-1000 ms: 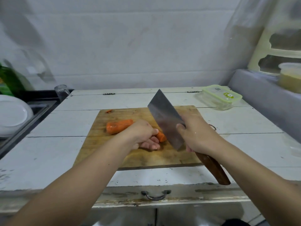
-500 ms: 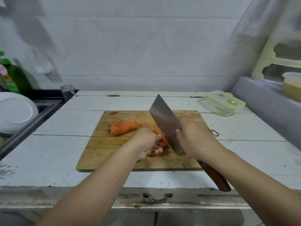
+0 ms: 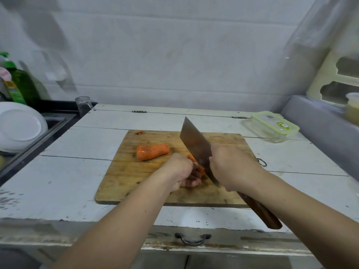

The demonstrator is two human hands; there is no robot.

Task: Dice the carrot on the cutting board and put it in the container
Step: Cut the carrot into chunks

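A wooden cutting board (image 3: 124, 183) lies on the white worktop. On it rests a thick carrot piece (image 3: 152, 151), apart from my hands, and a tiny orange scrap (image 3: 139, 132) sits at the board's far edge. My left hand (image 3: 181, 171) curls over a second carrot piece (image 3: 200, 167), mostly hidden under the fingers. My right hand (image 3: 230, 167) grips a cleaver (image 3: 194, 144) with a brown wooden handle, its blade set down right beside my left fingers. A clear container with a green-rimmed lid (image 3: 272, 127) stands closed at the back right.
A sink with a white plate (image 3: 21, 127) and green bottles (image 3: 21, 86) is at the left. A glass jar (image 3: 83, 105) stands at the worktop's back left corner. A grey ledge (image 3: 320, 131) rises at the right. A drawer handle (image 3: 192, 239) sits below the front edge.
The cleaver has come down closer to the carrot piece under my left hand. The thick carrot piece has not moved.
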